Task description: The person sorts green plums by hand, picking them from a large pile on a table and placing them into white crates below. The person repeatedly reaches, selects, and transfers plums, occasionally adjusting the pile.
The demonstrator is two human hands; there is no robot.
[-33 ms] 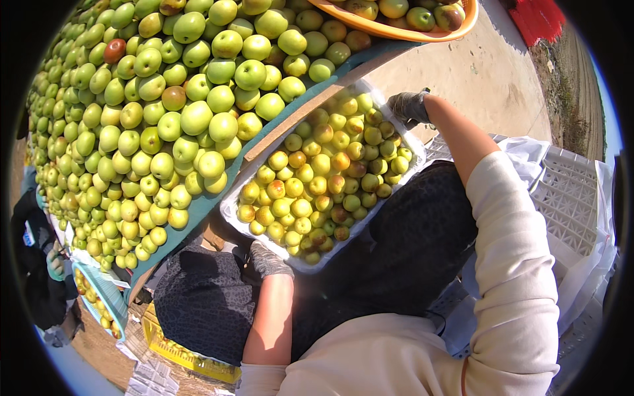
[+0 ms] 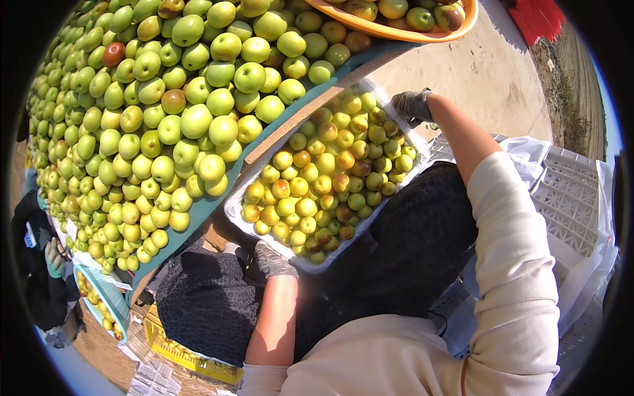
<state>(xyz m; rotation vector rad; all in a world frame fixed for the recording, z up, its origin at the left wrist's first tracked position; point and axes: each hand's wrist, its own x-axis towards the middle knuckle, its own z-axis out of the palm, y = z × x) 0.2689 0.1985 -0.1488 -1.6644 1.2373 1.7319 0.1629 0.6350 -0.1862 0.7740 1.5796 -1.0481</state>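
A white plastic crate (image 2: 422, 158) lined with thin film sits tilted across my lap. It is filled with round yellow-green fruits (image 2: 307, 188), some blushed reddish-brown, like jujubes or small apples. My left hand (image 2: 274, 261), in a grey glove, is closed on the crate's near left end; its fingertips are partly hidden. At the far right end my right hand (image 2: 413, 107), in a dark grey glove, curls against the crate's rim. A large heap of the same green fruits (image 2: 191, 119) covers a table to the left, right up against the crate.
A wooden board (image 2: 290, 129) and teal cloth (image 2: 218, 208) edge the table. An orange basket (image 2: 456, 30) of fruit stands at the far end. White crates (image 2: 568, 198) are stacked at right. A yellow crate (image 2: 185, 350) and a blue basket (image 2: 105, 297) lie lower left, near another person (image 2: 43, 264).
The crate has shifted slightly to the right, and both my hands have moved with it. The other person's hand at the left has moved a little.
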